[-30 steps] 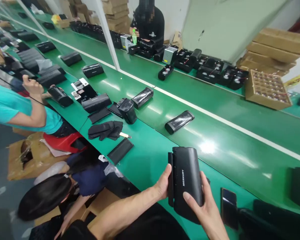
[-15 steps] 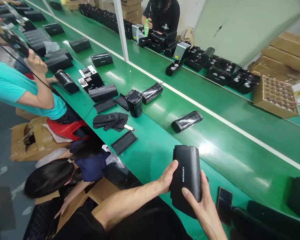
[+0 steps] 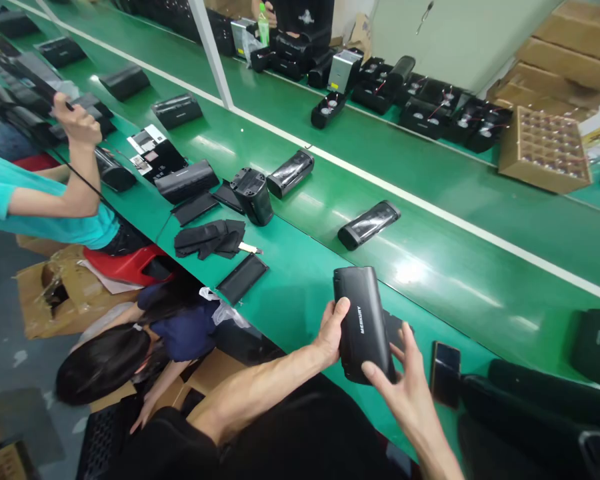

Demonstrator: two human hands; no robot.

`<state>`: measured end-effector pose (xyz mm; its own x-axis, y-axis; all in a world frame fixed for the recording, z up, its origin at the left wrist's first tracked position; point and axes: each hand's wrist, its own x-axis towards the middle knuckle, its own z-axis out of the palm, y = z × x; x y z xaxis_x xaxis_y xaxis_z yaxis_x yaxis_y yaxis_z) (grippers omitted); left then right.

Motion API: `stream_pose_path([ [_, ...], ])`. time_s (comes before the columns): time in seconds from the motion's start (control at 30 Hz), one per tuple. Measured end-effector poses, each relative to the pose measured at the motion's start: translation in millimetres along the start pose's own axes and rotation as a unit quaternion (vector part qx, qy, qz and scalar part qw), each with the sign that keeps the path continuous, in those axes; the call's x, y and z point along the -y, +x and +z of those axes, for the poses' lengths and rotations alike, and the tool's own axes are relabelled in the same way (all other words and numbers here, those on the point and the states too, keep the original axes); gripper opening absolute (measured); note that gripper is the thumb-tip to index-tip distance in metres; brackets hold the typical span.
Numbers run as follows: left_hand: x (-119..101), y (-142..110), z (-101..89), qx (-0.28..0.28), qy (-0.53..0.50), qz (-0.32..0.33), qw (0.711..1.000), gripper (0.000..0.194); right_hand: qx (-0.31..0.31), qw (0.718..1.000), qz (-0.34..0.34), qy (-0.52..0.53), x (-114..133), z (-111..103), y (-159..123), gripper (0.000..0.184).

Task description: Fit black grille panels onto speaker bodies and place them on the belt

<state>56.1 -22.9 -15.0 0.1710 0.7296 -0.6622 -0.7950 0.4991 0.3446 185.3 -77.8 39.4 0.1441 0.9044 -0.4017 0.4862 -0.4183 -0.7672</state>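
Above the green bench I have a black speaker housing (image 3: 363, 327) marked "MERKURY", tilted, its lettered side facing up. My left hand (image 3: 333, 332) grips its left edge, thumb on the front and fingers hidden behind. At the lower right edge is my right hand (image 3: 405, 377), its thumb tip by the housing and its fingers spread apart. Behind the housing, a flat dark panel (image 3: 394, 327) partly shows on the bench. A phone (image 3: 445, 373) lies to the right of my right hand.
A mesh-fronted speaker (image 3: 369, 225) lies on the green belt ahead. Left of it are an upright speaker body (image 3: 253, 195), black cloth pieces (image 3: 210, 239) and a flat panel (image 3: 243, 279). Co-workers sit at left and across. A divided carton (image 3: 545, 150) stands far right.
The housing has moved up and slightly left, turning a little. My right hand's fingers have loosened and spread from its side, while my left hand keeps its grip. The view has shifted.
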Motion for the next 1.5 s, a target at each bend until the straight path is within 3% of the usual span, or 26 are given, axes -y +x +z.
stream_pose_path([
  [0.1, 7.1, -1.2, 5.3, -0.112, 0.043, 0.052, 0.991, 0.065, -0.114, 0.993, 0.002, 0.016, -4.5, 23.5, -13.2, 0.117],
  [0.17, 5.7, -4.2, 3.8, -0.121, 0.065, 0.040, 0.990, 0.068, -0.152, 0.988, 0.008, 0.024, -8.6, 25.8, -15.2, 0.106],
  [0.23, -7.6, -8.7, -4.6, -0.083, 0.092, -0.002, 0.992, 0.073, -0.132, 0.990, 0.018, 0.043, -17.2, 12.2, -16.1, 0.095],
  [0.3, -32.9, -12.4, -18.0, -0.024, 0.145, -0.042, 0.988, 0.080, -0.069, 0.993, 0.038, 0.084, -30.2, -11.3, -21.4, 0.088],
  [0.37, -62.8, -13.6, -31.2, 0.043, 0.237, -0.002, 0.970, 0.090, 0.002, 0.988, 0.066, 0.141, -44.2, -33.4, -30.9, 0.082],
  [0.4, -76.1, -13.5, -36.5, 0.090, 0.279, -0.018, 0.956, 0.093, 0.028, 0.983, 0.078, 0.166, -50.3, -41.1, -36.0, 0.080],
  [0.47, -94.8, -14.0, -44.0, 0.149, 0.344, -0.061, 0.925, 0.093, 0.055, 0.974, 0.097, 0.196, -59.4, -47.9, -44.4, 0.077],
  [0.53, -101.4, -17.2, -48.4, 0.161, 0.376, -0.101, 0.907, 0.093, 0.064, 0.966, 0.121, 0.220, -64.3, -44.4, -50.1, 0.078],
  [0.67, -92.7, -28.6, -54.4, 0.130, 0.382, -0.127, 0.906, 0.092, 0.020, 0.946, 0.173, 0.274, -66.4, -23.3, -59.8, 0.081],
  [0.83, -74.7, -34.5, -58.8, 0.053, 0.372, -0.085, 0.923, 0.088, -0.016, 0.917, 0.197, 0.346, -65.3, -8.8, -61.9, 0.070],
  [1.07, -69.6, -31.2, -58.2, -0.070, 0.437, -0.108, 0.890, 0.069, 0.106, 0.846, 0.314, 0.419, -69.3, -17.5, -30.5, 0.054],
  [1.33, -62.5, -29.7, -54.7, -0.104, 0.425, -0.118, 0.891, 0.048, 0.105, 0.842, 0.328, 0.414, -81.4, -10.0, -14.9, 0.043],
  [1.4, -61.3, -30.6, -52.3, -0.119, 0.427, -0.115, 0.889, 0.047, 0.090, 0.834, 0.343, 0.422, -86.1, -11.6, -15.7, 0.046],
  [1.5, -62.5, -30.4, -47.6, -0.153, 0.398, -0.123, 0.896, 0.046, 0.024, 0.799, 0.338, 0.497, -95.0, -6.4, -22.7, 0.054],
])
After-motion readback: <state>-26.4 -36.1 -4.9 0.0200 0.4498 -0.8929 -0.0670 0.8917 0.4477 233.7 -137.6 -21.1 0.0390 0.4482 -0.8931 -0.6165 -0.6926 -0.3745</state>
